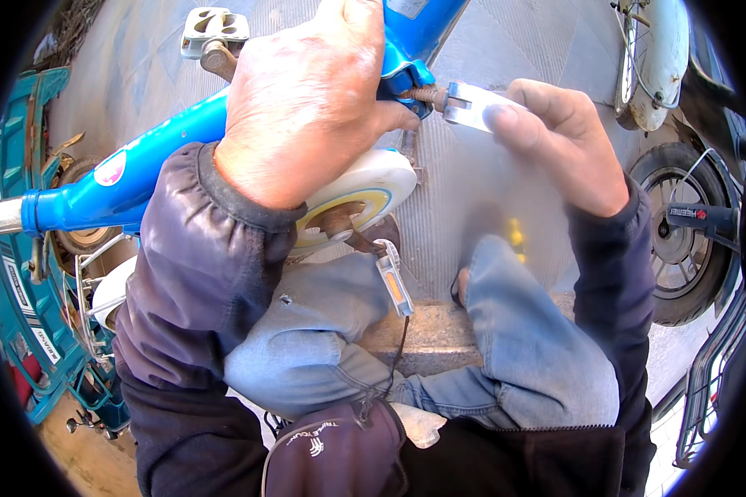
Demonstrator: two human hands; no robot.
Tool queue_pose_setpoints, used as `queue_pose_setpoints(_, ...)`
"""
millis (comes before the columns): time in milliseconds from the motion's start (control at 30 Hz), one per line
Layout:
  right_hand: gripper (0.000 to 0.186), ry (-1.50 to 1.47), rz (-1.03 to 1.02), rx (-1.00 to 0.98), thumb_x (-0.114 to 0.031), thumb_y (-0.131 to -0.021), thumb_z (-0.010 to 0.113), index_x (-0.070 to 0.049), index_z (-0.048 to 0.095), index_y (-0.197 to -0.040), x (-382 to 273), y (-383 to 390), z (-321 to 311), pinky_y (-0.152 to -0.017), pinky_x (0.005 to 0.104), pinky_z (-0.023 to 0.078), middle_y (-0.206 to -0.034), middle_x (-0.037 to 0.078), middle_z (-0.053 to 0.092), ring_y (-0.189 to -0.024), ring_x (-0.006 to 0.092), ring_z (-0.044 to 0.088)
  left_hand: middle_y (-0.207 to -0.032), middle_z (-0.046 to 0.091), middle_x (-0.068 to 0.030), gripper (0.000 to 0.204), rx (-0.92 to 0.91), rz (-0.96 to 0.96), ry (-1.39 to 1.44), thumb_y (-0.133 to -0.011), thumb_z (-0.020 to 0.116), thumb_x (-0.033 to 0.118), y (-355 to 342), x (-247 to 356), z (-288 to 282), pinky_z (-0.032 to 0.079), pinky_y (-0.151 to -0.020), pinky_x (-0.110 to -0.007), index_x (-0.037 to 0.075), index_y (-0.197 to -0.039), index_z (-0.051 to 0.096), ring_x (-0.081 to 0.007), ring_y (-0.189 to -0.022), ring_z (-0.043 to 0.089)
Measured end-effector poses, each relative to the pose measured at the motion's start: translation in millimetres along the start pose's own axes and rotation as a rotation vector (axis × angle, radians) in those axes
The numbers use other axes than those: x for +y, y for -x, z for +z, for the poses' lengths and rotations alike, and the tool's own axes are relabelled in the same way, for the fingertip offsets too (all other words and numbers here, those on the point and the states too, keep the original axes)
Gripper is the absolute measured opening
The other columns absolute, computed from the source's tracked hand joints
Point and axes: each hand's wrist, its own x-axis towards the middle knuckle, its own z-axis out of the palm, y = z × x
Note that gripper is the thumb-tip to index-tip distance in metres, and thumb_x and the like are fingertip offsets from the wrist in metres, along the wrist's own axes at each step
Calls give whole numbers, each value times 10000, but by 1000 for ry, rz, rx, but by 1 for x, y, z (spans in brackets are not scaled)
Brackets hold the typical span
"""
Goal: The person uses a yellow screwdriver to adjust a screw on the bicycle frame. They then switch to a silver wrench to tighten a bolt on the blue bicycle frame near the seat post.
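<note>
A blue bicycle frame [174, 120] slants across the upper left, one tube rising to the top. My left hand [302, 112] is closed round it near the tube joint, thumb beside the blue clamp collar [406, 76]; its other fingers are mostly hidden. From the collar a threaded bolt [427, 95] sticks out to the right. On its outer end sits a silver quick-release lever [466, 108]. My right hand [568, 141] pinches that lever between thumb and fingers. Below my left hand are a white round chain guard [389, 176] and a pedal [394, 282] with an orange reflector.
Another pedal [215, 31], white, stands beyond the frame. A teal cargo vehicle [25, 290] lines the left side. At right are a black-tyred wheel [684, 240], a pale mudguard [659, 66] and a black rack [709, 398]. My denim-covered knees are below the frame.
</note>
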Motion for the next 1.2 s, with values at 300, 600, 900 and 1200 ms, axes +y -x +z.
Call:
queue_pose_setpoints(300,446,71,68,69,-388,-1040,582,-66,602,-732,-18,7,9,-418,215,347,-551,-36,488,-469,30,452,-955,605,-171,651,-42,26,-45,-696,835,338,2,-1,-3,526,-671,-413,-29,-1130,518,-331,-831,669)
queue_pose_setpoints(600,397,62,146,135,-305,-1041,593,-36,607,-749,-32,17,26,-468,233,371,-576,-23,523,-526,35,467,-948,602,-181,680,-71,14,-6,-731,814,352,1,3,-7,521,-669,-416,-42,-1185,496,-333,-818,673)
queue_pose_setpoints(900,230,105,201,129,-201,-1030,536,6,600,-950,-56,37,60,-461,252,421,-619,45,614,-502,94,573,-968,622,-178,653,-60,-6,-19,-732,827,351,2,1,0,528,-685,-429,-3,-1184,514,-352,-818,677)
queue_pose_setpoints(1200,284,-23,218,-34,-223,-1034,581,-8,605,-849,-47,24,31,-480,260,385,-589,10,551,-522,61,466,-946,648,-185,560,26,21,-70,-725,819,320,6,-9,-1,534,-702,-436,5,-1116,571,-350,-802,684)
